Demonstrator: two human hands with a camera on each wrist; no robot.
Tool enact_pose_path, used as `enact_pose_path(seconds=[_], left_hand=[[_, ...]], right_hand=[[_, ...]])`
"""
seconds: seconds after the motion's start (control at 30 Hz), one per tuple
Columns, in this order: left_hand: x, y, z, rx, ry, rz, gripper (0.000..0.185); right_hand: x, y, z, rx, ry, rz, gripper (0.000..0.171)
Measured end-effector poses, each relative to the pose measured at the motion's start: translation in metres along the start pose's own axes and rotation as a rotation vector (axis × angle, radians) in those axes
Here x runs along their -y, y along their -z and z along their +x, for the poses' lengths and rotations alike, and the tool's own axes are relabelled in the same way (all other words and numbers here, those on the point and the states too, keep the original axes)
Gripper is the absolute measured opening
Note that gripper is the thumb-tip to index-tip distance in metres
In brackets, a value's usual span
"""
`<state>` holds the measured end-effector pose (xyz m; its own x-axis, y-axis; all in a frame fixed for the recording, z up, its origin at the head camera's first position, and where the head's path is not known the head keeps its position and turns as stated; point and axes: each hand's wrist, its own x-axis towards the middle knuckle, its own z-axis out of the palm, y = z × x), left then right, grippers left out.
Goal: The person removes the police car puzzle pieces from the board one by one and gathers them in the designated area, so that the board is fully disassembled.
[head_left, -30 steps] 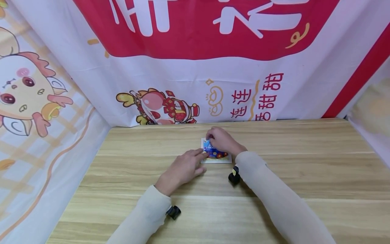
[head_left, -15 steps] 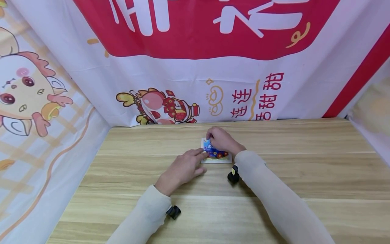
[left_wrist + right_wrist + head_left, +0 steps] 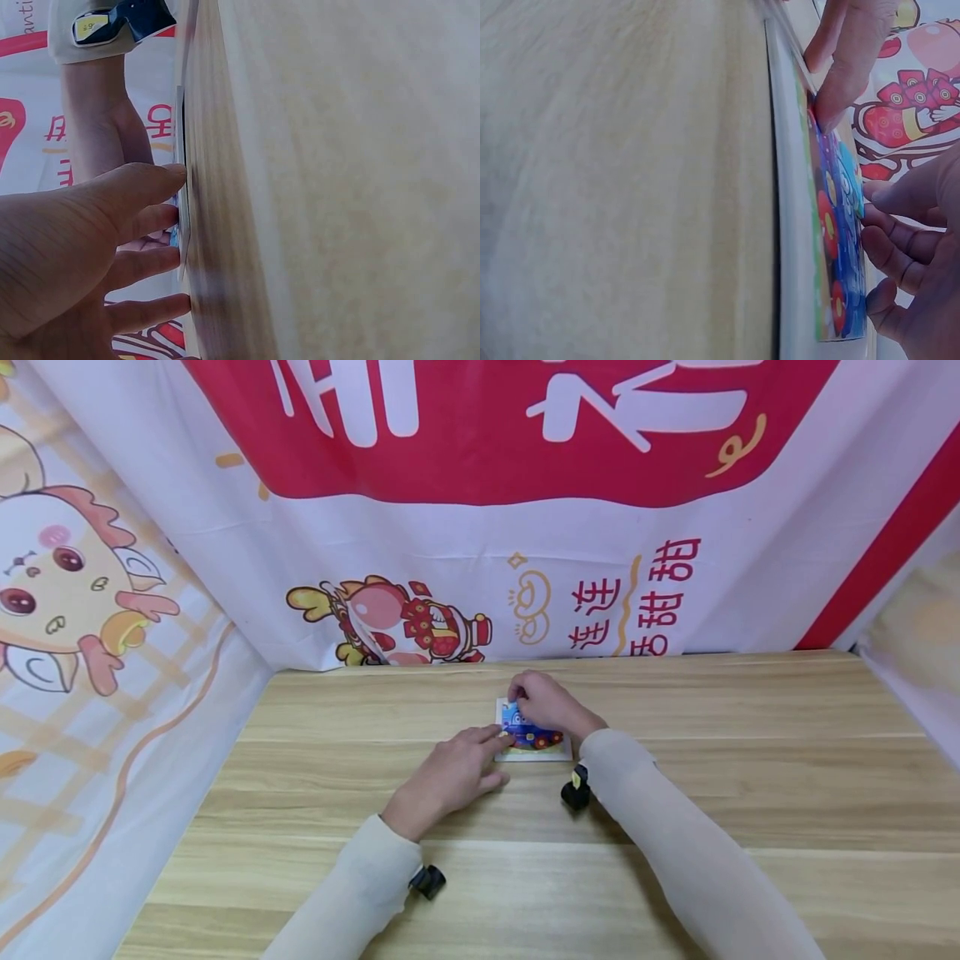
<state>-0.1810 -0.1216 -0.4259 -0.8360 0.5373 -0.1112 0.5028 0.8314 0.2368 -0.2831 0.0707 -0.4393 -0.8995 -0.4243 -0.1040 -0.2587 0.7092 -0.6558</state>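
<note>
Puzzle board (image 3: 534, 752), white-framed with a blue and red cartoon picture, lies flat on the wooden table (image 3: 750, 760), near its centre. Left hand (image 3: 450, 777): fingers extended, fingertips (image 3: 832, 105) pressing the board's near left edge. Right hand (image 3: 551, 706): fingers curled over the picture's far side, touching it; whether they pinch a piece cannot be told.

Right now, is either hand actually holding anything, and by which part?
Nothing is lifted. The small picture puzzle lies flat on the wooden table. The right hand presses a piece at its far left corner; the left hand steadies its near left edge.
</note>
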Motion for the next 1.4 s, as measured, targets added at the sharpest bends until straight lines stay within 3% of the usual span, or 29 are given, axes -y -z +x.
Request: enact_pose_path(seconds=[0.43, 0.87, 1.4], left_hand=[[0.0000, -0.0005, 0.0005, 0.004, 0.007, -0.003, 0.056], [-0.0012, 0.0004, 0.0006, 0.018, 0.021, -0.012, 0.057], [-0.0008, -0.0003, 0.0009, 0.019, 0.023, -0.024, 0.058]], right_hand=[[-0.0019, 0.0022, -0.0003, 0.017, 0.006, 0.006, 0.028], [-0.0063, 0.0031, -0.0013, 0.012, 0.012, 0.081, 0.026], [-0.0086, 0.0008, -0.0024, -0.037, 0.030, 0.150, 0.023]])
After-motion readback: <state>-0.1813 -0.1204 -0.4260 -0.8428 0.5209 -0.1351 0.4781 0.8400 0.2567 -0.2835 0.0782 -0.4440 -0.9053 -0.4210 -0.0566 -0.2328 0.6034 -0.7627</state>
